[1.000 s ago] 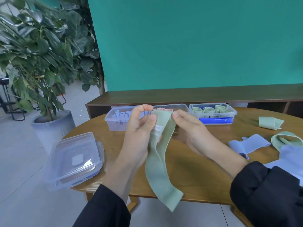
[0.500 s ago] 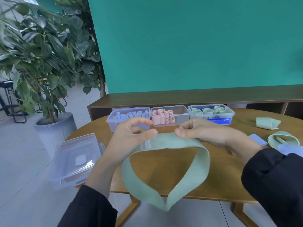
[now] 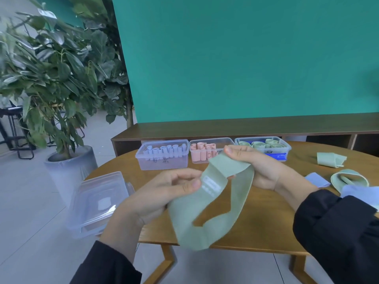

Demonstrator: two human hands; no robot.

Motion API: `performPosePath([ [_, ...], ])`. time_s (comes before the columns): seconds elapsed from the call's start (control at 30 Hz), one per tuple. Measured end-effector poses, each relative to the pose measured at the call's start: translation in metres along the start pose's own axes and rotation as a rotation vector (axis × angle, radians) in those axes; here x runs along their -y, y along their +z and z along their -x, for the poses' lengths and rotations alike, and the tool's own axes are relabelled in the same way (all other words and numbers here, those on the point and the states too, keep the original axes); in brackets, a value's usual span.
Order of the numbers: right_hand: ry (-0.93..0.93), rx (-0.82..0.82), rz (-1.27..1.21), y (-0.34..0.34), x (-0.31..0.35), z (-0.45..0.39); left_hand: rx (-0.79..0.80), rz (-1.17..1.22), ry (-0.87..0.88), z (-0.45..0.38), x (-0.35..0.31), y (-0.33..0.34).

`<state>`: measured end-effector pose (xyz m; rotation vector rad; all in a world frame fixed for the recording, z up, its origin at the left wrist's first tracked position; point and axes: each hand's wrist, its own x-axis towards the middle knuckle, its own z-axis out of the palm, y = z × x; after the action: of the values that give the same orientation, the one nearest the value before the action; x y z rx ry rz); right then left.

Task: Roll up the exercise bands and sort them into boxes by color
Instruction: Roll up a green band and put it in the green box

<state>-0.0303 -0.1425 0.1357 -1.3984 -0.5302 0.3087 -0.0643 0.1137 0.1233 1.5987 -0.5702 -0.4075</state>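
Note:
A pale green exercise band (image 3: 223, 212) hangs as an open loop above the round wooden table (image 3: 256, 228). My left hand (image 3: 164, 193) pinches it beside its white printed label, thumb on top. My right hand (image 3: 258, 165) grips the band's upper end, which is folded over my fingers. At the back of the table stand three clear boxes: one with rolled blue bands (image 3: 164, 155), one with pink rolls (image 3: 207, 151), one with green rolls (image 3: 266, 145).
Loose green bands (image 3: 330, 159) (image 3: 348, 179) and blue bands (image 3: 316, 179) lie on the table at right. Stacked clear lids (image 3: 96, 203) sit at the table's left edge. A potted plant (image 3: 69, 169) stands on the floor left; a low wooden shelf (image 3: 246, 128) runs behind.
The band was stretched level between both hands; now my right hand has lifted and folded its end over, my left hand has dropped lower, and the loop hangs narrower.

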Motion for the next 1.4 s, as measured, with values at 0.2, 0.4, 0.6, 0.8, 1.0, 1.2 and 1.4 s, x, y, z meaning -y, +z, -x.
performPosePath([
  [0.2,0.007,0.068,0.002,0.020,0.022,-0.008,0.024,0.066,0.071,-0.015,0.010,0.028],
  [0.4,0.045,-0.001,0.080,0.019,0.028,-0.015,-0.216,-0.024,0.249,-0.021,0.000,0.032],
  [0.6,-0.083,-0.217,0.410,0.030,0.022,-0.019,-0.383,0.040,0.412,-0.020,-0.007,0.037],
  [0.8,-0.528,-0.404,0.437,0.058,0.032,0.006,-0.553,0.008,0.503,-0.015,-0.017,0.036],
  [1.0,-0.572,-0.324,0.428,0.072,0.039,0.015,-0.611,0.008,0.562,-0.006,-0.029,0.037],
  [1.2,-0.610,-0.371,0.360,0.084,0.057,0.014,-0.862,-0.030,0.665,-0.003,-0.033,0.041],
  [1.4,-0.641,-0.408,0.239,0.088,0.079,0.005,-0.480,0.076,0.579,-0.007,-0.028,0.031],
])
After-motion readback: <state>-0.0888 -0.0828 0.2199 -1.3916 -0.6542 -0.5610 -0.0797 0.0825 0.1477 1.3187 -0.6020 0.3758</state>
